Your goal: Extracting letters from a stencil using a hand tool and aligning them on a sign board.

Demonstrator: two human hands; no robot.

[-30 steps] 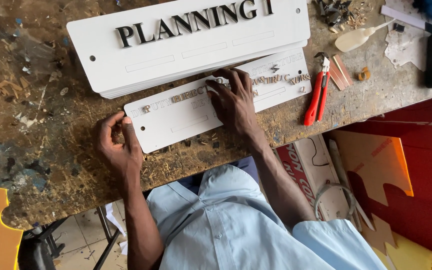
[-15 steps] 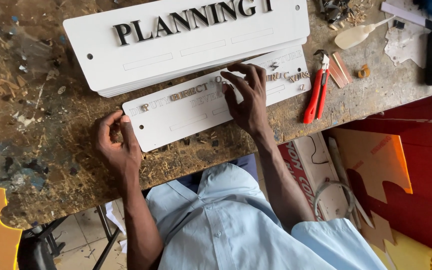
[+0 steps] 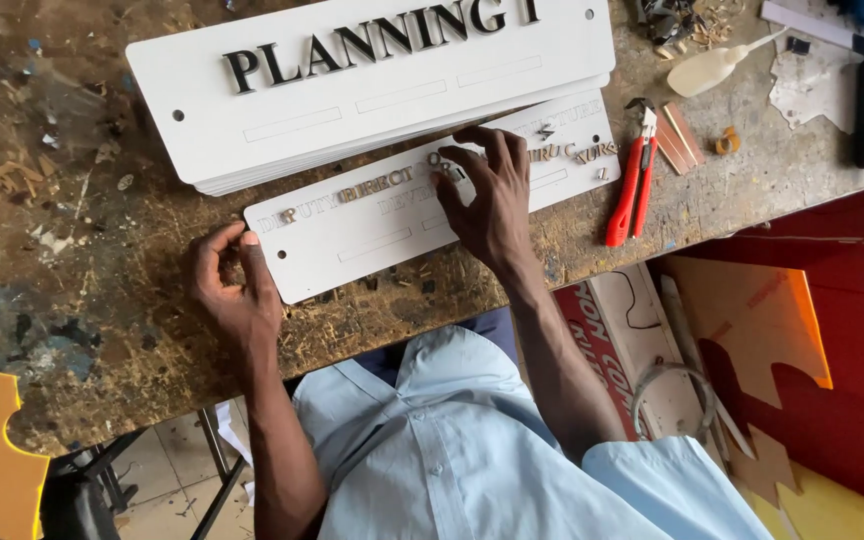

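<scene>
We are partway through seating small metallic cut-out letters into a narrow white sign plate (image 3: 352,235), which lies on the worn wooden workbench (image 3: 82,330) just in front of a stack of larger white sign boards (image 3: 382,100) whose top board already carries bold black lettering. Our left hand (image 3: 237,290) steadies the plate at its left end, the thumb lying on the plate's face and the fingers curled at its edge. Our right hand (image 3: 492,195) is spread over the middle of the plate, its fingertips (image 3: 447,170) pressing down on a letter (image 3: 435,158) at the end of the row already filled; whether a piece is pinched beneath them we cannot tell. Toward the right end of the plate a few loose letters (image 3: 567,152) lie unsorted, some on the plate itself. Beyond the plate's right end rest red-handled pliers (image 3: 632,180), and further off from the plate a pale squeeze bottle (image 3: 712,68). By our judgement the first row is about half set. The next move seems to call for pressing this letter flush, then picking the right loose piece and lining it up squarely with its recess while our left hand holds the plate firm.
</scene>
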